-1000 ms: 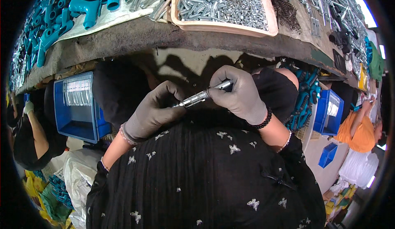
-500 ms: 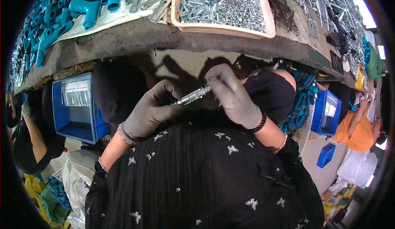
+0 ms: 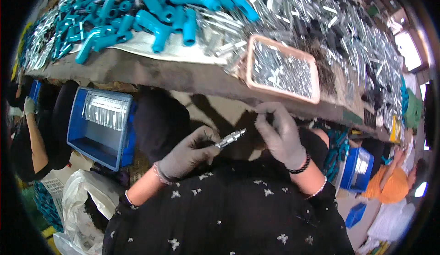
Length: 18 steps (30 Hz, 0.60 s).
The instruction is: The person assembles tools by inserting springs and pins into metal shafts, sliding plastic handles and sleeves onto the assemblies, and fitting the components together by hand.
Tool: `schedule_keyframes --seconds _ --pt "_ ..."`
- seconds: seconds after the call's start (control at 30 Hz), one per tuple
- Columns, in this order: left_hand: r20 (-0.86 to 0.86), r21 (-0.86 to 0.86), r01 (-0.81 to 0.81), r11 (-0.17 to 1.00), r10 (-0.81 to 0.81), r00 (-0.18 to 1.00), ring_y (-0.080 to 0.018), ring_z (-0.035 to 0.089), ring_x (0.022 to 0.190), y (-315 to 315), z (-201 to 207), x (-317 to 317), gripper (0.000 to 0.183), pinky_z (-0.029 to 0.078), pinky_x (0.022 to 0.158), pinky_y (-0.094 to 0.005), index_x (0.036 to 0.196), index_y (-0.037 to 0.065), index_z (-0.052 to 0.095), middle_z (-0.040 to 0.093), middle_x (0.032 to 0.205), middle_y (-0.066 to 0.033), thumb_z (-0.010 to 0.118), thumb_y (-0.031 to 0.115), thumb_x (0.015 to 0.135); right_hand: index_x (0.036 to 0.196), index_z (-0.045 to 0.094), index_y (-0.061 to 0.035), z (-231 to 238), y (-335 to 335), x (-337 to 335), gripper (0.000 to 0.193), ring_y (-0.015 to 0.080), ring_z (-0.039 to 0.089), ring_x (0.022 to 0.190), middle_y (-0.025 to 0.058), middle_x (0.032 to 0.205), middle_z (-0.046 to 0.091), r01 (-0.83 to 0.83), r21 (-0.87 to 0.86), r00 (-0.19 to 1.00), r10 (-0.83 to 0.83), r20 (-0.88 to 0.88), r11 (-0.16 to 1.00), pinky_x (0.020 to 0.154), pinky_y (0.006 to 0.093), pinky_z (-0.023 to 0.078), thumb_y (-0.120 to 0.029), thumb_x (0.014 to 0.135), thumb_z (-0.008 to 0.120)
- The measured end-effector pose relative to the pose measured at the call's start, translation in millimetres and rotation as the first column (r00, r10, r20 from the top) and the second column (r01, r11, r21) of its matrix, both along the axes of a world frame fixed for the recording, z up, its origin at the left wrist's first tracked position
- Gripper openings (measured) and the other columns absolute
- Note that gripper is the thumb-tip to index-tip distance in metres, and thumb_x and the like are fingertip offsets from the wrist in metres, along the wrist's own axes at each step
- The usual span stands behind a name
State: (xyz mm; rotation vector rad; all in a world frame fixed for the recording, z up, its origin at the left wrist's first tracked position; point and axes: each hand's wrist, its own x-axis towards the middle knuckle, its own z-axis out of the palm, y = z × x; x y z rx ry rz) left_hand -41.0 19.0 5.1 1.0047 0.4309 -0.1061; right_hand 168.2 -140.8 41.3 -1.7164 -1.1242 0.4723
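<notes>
My left hand, in a grey glove, pinches a short silver metal cylinder with slots along its side. The cylinder tilts up to the right, its far end pointing toward my right hand. My right hand, gloved too, is raised a little way off from it, with thumb and fingers bent together. Whatever small thing may be between those fingertips is too small to make out. Just beyond my right hand, on the bench edge, lies a pale pink tray of small metal pins and pieces.
Teal pistol-shaped housings and loose metal parts are heaped across the bench. A blue crate with metal strips stands at left, near a white plastic bag. Another blue crate and a person in orange are at right.
My right hand has come off the cylinder's end and moved away to the right, toward the tray. My left hand still holds the cylinder. The whole view has shifted and turned.
</notes>
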Motion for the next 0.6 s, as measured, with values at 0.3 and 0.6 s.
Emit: schedule_keyframes --seconds 0.3,0.6 --pt "-0.015 0.057 -0.048 0.997 0.049 0.999 -0.0044 0.05 0.07 26.4 7.7 -26.8 0.02 0.04 0.063 -0.0213 0.118 0.009 0.051 0.057 0.081 0.002 0.057 0.017 0.101 0.113 0.062 -0.0033 61.4 209.9 17.3 0.042 0.038 0.066 0.105 0.0206 0.112 0.067 -0.015 -0.126 0.771 0.091 0.63 0.992 0.089 0.0459 0.053 -0.039 0.093 0.067" --pt "0.033 -0.04 -0.107 0.993 0.108 0.994 -0.0063 0.054 0.069 34.9 0.0 -29.7 0.023 0.043 0.061 -0.0229 0.119 0.008 0.053 0.062 0.086 -0.0011 0.061 0.01 0.097 0.131 0.051 0.0036 62.6 307.8 48.9 0.061 0.0377 0.061 0.122 0.0283 0.131 0.06 0.233 -0.554 0.825 0.139 0.547 0.799 0.104 0.0422 0.049 -0.031 0.084 0.07"
